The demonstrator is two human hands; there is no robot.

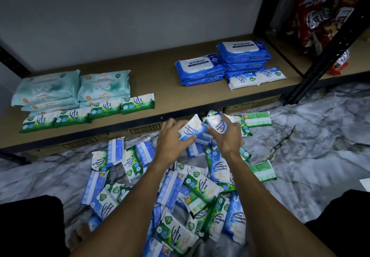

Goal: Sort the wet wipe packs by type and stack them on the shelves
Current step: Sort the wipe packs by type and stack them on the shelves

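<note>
1. At the far left of the shelf sit two short stacks of pale green packs, side by side.
2. Just in front of them a row of green pine packs runs along the shelf's front edge, each one touching the next.
3. Down on the marble floor, between the person's knees, lies a loose heap of packs. Green ones and white-and-blue ones are mixed and overlap at all angles.
4. The left hand is raised over the far end of the heap, its grip curled round a white-and-blue pack that is tilted up towards the shelf.
5. The right hand is close beside it, its grip closed round a second small pack of the same kind. The two held packs nearly touch.
6. Right of centre on the shelf stand two stacks of dark blue packs, the right-hand stack taller.
7. In front of the taller stack two white-and-blue shelf packs lie end to end.
8. On the floor to the right of the hands lie a few packs with green stripes, one near the shelf and one nearer the person.
9. Beyond a black post, the next bay holds red snack bags.
</note>
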